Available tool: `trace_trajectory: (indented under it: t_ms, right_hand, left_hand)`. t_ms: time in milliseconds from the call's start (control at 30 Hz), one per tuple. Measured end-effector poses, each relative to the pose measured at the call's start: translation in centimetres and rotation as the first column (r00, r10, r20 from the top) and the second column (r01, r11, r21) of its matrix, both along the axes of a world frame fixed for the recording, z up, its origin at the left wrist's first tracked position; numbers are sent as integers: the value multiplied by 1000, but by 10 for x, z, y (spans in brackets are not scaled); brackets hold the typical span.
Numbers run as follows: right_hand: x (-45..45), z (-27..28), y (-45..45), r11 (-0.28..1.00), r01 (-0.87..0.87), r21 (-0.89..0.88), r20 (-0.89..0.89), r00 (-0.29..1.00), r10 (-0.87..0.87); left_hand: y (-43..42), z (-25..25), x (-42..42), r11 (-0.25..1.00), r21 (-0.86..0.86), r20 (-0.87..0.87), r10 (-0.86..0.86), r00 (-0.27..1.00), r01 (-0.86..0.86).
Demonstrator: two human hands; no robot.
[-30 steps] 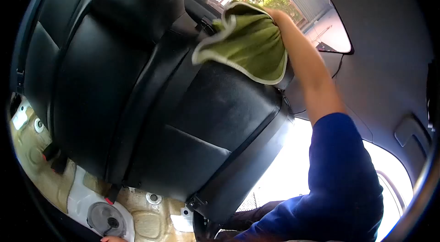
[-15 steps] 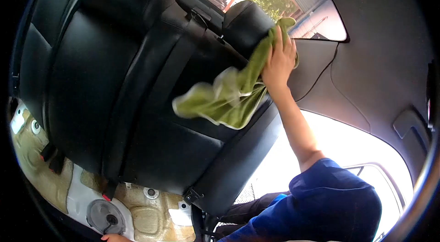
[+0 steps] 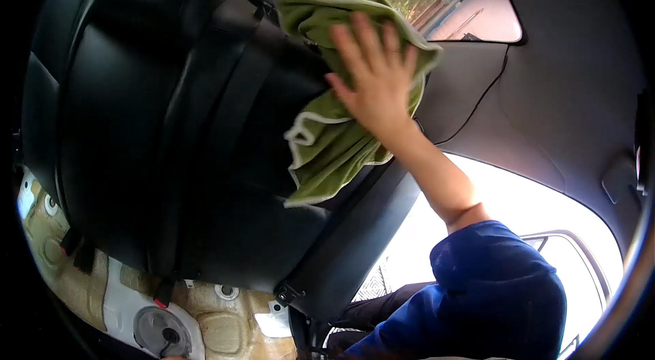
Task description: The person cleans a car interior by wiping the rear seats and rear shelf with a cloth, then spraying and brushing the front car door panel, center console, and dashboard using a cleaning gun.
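Note:
My right hand (image 3: 379, 77) lies flat on a green cloth (image 3: 334, 166) with a pale edge, its fingers spread. The cloth is draped over the headrest at the top of a black leather car seat back (image 3: 129, 87) and hangs down its side. The headrest is now mostly hidden under the cloth. Only a sliver of my left hand (image 3: 175, 358) shows at the bottom edge, by a round grey cap (image 3: 160, 333) in the bare floor; its fingers are out of sight.
Seat belt buckles (image 3: 162, 292) with red buttons hang below the seat back. Under them is exposed tan and white floor metal (image 3: 225, 333). A rear window (image 3: 471, 19) lies beyond the headrest. A thin black cable (image 3: 486, 93) runs along the grey trim, and an open doorway is at the right.
My right hand has moved left across the headrest, and its fingers have spread. The cloth has gone with it, now opened out over the headrest. My left hand has slipped almost out of view.

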State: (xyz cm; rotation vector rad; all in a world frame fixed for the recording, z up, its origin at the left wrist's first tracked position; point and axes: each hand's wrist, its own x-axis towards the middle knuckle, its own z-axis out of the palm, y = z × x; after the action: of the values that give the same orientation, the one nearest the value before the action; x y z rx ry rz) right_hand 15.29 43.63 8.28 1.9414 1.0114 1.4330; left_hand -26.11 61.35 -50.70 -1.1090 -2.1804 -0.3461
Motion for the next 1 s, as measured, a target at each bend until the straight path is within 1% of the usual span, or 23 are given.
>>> trace_trajectory:
  t_ms: [67,133,167,200,233,267,300,333,367,433,467,500,533,600,633,700,833,900,933,1000]
  right_hand:
    - [1,1,-37,987,42,157,15,999,-45]
    - [3,-17,-70,960,-97,263,-12,995,104]
    - [18,-46,-95,868,-71,491,-141,977,160]
    - [25,-76,-110,816,-57,575,-145,975,171]
    - [19,-104,-130,837,43,546,-210,974,87]
    - [-17,-101,-111,866,190,462,-454,890,47]
    - [-31,-109,-110,927,328,183,-609,778,-155]
    - [-34,-106,-98,977,175,124,-600,797,-66]
    - [-33,-103,-88,998,19,63,-598,801,22]
    - [-11,-97,-73,993,-25,113,-588,804,87]
    - [3,-91,-56,992,7,125,-445,894,50]
    - [17,-85,-39,988,46,150,-296,955,0]
    - [19,-60,-11,910,373,180,-571,793,-212]
    - [41,-22,14,870,374,321,-796,604,34]
    - [49,-17,18,867,378,324,-797,604,34]
    - [59,-12,25,880,303,365,-827,540,157]
    - [44,-10,23,869,371,327,-832,549,79]
    - [36,-10,19,808,519,278,-832,550,-67]
    - [33,-13,7,808,517,283,-828,557,-66]
    - [19,-32,-45,944,288,158,-664,739,-115]
  left_hand:
    - [0,-9,-6,1000,-2,-29,-3,1000,3]
    - [0,-10,-7,1000,-3,-56,4,998,-4]
    - [0,-8,-7,1000,-3,-67,8,998,-8]
    - [-1,-8,-10,1000,-1,-71,12,997,-13]
    - [2,-9,-9,1000,7,-66,18,998,-18]
    - [1,-9,-8,1000,16,-58,27,998,-26]
    - [0,-7,-5,999,22,-52,30,998,-28]
    - [-1,-3,-4,999,24,-52,26,998,-24]
    - [0,-3,-3,1000,26,-54,19,998,-18]
    - [-1,-5,-6,1000,24,-64,15,998,-14]
    - [-2,-7,-6,1000,20,-70,18,997,-17]
    - [-2,-10,-6,1000,14,-76,17,997,-16]
    - [-2,-10,-8,1000,8,-84,10,996,-9]
    - [-2,-6,-6,1000,5,-91,-4,996,5]
    - [0,-5,-4,1000,8,-92,-11,996,11]
    - [2,-6,-4,1000,8,-92,-19,996,20]
    - [1,-13,-9,997,1,-111,-75,991,76]
    - [2,-11,-11,996,8,-107,-90,990,92]
    - [0,-9,-7,996,7,-99,-92,991,93]
    - [-1,-5,-3,995,8,-82,-95,992,96]
